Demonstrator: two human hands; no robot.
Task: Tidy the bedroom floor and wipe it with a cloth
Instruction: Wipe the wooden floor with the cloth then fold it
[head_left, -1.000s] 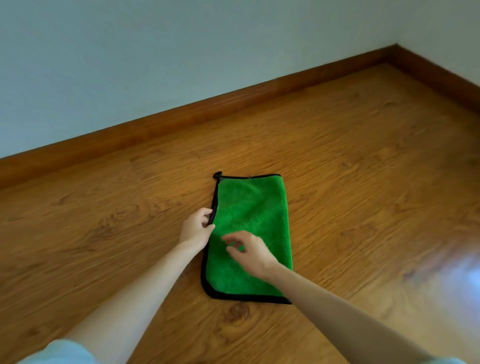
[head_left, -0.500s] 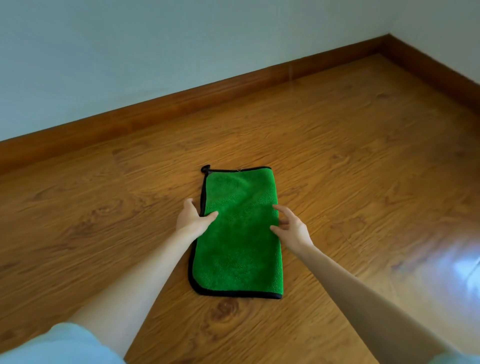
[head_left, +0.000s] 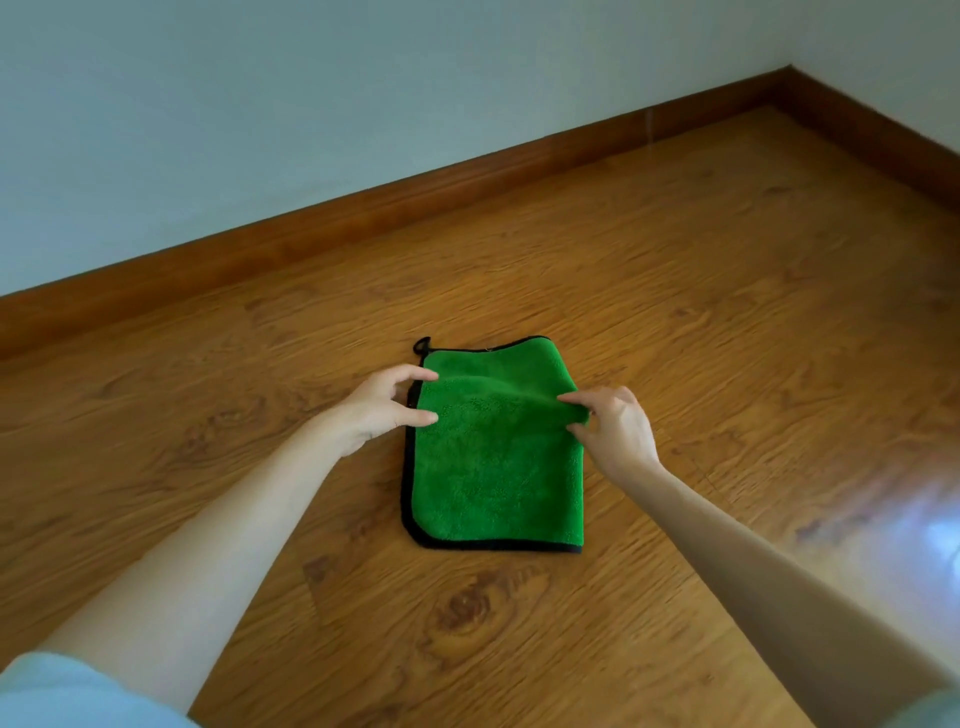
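At the frame's centre a green cloth (head_left: 496, 467) with black edging lies on the wooden floor (head_left: 727, 312), its upper part lifted as the left hand (head_left: 382, 405) and right hand (head_left: 615, 428) pinch its side edges.

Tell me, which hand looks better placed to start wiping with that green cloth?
Probably the left hand: its thumb and fingers already pinch the black-trimmed edge of the green cloth, which lies on the wooden floor. The right hand pinches a raised fold, so either might serve.

Bare floor (head_left: 675, 312) all round the cloth (head_left: 498, 467); the wall (head_left: 311, 130) closes the far side
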